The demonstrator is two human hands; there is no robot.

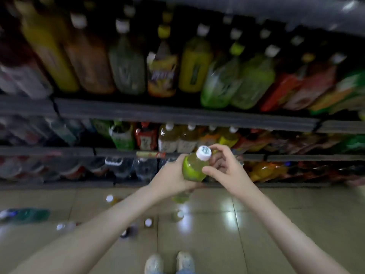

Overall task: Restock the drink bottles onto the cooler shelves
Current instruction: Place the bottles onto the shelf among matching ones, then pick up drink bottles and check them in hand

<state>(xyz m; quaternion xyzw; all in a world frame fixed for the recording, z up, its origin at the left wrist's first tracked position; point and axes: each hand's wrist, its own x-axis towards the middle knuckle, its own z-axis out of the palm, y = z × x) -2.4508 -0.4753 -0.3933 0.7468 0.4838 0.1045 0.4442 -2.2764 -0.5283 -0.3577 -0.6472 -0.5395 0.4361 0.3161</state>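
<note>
Head view: you hold one bottle (194,169) with both hands. It is up in the air in front of the shelves, above the floor (276,214) and about level with the two lower shelves. The bottle is small and see-through, with yellow-green drink inside and a bright green band round its middle. Its cap (204,153) is white with little green marks on top. The bottle leans, so the cap points up and a bit to the right.

Your left hand (171,178) wraps round the fat part of the bottle from the left. Your right hand (223,167) grips the top end: the thumb presses on the green band and the fingers curl behind the neck, just under the cap.

The top shelf (177,113) is packed with big bottles (195,64) in a row: yellow, brown, pale green, bright green, and some with red labels on the right. They look blurry.

The middle shelf (59,151) holds small bottles (167,139). Some have yellow drink and white caps, one is red, one has a green label.

The bottom shelf (79,184) holds clear water bottles (142,169) in the middle and orange bottles (264,171) on the right.

On the floor, loose bottles (148,222) stand here and there near your arms. A teal bottle (29,214) lies on its side at the far left. Your shoes (169,263) show at the bottom edge.
</note>
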